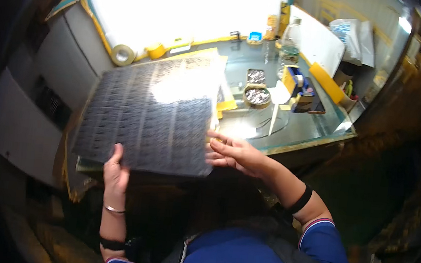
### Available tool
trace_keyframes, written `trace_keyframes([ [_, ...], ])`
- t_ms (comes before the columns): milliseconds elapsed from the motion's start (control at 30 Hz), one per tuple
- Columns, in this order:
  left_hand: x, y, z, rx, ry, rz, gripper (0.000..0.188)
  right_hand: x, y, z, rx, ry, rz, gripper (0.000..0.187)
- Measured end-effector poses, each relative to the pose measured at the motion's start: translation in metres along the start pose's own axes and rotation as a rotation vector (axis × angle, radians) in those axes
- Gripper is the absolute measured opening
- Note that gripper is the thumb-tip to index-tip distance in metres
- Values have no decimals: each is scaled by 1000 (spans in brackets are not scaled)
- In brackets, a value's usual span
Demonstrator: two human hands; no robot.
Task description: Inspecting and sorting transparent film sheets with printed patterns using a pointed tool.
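A large flat black sheet (147, 121), marked with rows of a fine repeated pattern and slightly blurred, is tilted above the near left of the glass-topped table. My left hand (116, 173) grips its near edge, thumb on top and fingers hidden underneath. At the sheet's right edge my right hand (238, 155) has its fingers apart, the fingertips close to the edge; whether they touch it I cannot tell. Bright light glares off the sheet's upper part. Yellow-edged papers (227, 95) show from behind its right side.
On the glass tabletop (314, 129) stand a round tin (257, 96) and a square tin (256, 76) of small shiny pieces. Near them are a white paddle-shaped item (279, 93), a blue tape dispenser (293, 80), a phone (317, 103) and a clear bottle (290, 44). Tape rolls (123, 55) lie far left.
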State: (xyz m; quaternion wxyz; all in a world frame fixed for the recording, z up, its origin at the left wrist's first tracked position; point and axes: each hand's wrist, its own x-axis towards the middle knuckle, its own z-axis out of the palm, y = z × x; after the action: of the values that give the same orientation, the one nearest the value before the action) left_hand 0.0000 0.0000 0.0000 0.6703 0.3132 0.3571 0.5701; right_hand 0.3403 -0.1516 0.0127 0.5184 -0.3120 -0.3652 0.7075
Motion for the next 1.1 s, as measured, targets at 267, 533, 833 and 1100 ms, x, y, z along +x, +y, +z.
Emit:
trace_keyframes([
  [267,-63,12,47,640,-476,-485,32,16,4,-10,8,213,-18,41],
  [533,-73,-49,127,1116,-660,860,28,13,2,-19,217,30,-5,50],
  [833,-55,-87,131,1226,-642,907,51,11,-4,-19,292,-3,69,53],
  [1100,-54,-83,131,1216,-655,894,45,8,-8,-20,305,-48,70,69],
])
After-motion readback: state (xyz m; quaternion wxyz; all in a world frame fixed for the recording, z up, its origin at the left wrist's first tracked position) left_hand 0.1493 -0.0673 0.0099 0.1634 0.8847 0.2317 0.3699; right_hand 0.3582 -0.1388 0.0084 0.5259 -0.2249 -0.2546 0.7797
